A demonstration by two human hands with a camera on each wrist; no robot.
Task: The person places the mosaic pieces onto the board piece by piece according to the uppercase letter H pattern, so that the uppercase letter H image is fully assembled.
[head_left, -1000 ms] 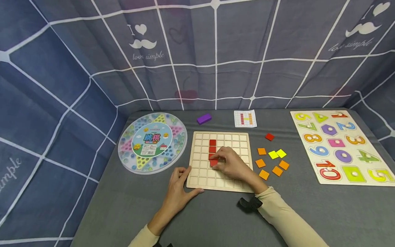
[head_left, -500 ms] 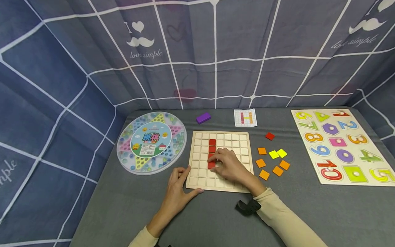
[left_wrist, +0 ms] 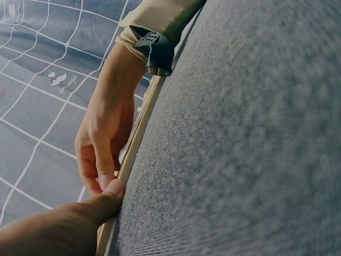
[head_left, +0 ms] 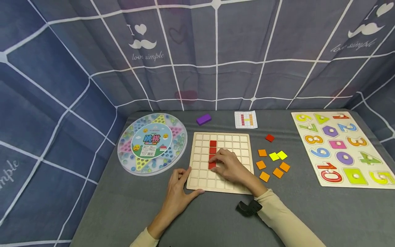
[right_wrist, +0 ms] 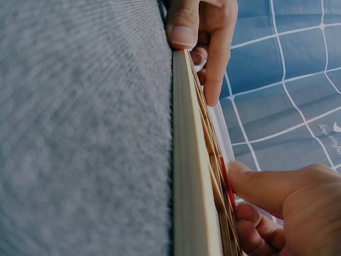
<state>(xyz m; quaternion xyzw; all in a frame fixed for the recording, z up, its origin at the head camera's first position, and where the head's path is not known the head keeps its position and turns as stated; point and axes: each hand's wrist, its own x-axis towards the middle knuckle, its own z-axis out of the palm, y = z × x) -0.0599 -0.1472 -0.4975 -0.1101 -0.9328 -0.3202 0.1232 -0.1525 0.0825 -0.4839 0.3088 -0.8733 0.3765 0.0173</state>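
A square wooden grid board lies on the grey cloth with a column of red tiles in its cells. My right hand reaches over the board and pinches the lowest red tile between thumb and finger; the right wrist view shows the thumb against the red tile at the board's surface. At the near left corner, my left hand steadies the board, thumb along the front edge and forefinger at the left edge. In the left wrist view the left thumb touches the board's edge.
Right of the board lie a loose red tile, two yellow tiles and several orange tiles. Behind are a pattern card and a purple block. A round Chinese checkers box sits left, a number puzzle far right.
The right fingers have shifted very slightly at the lowest red tile, which now sits squarer in the column. The left hand stays at the board's corner.
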